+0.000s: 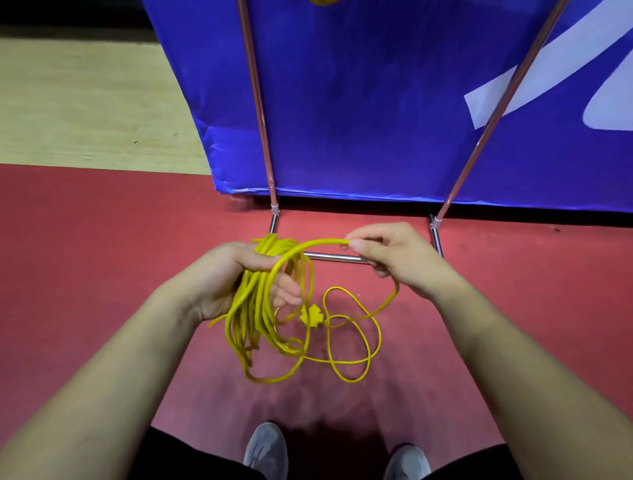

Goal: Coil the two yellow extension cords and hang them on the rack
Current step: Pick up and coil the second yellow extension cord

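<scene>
My left hand (233,274) grips a bundle of several loops of a yellow extension cord (253,318), which hang down below the palm. My right hand (397,257) pinches the same cord's free run, which arcs from the bundle to my fingers. The cord's loose tail (352,342) lies in a few loops on the red floor, with its yellow plug (313,315) between the loops and the bundle. The metal rack (335,257) stands just beyond my hands, its base bar low and two slanted poles rising. A bit of yellow (322,1) shows at the top edge.
A blue banner (376,102) hangs behind the rack poles, down almost to the floor. The floor is red (102,240) near me and pale wood (85,102) at the far left. My two grey shoes (267,448) stand at the bottom.
</scene>
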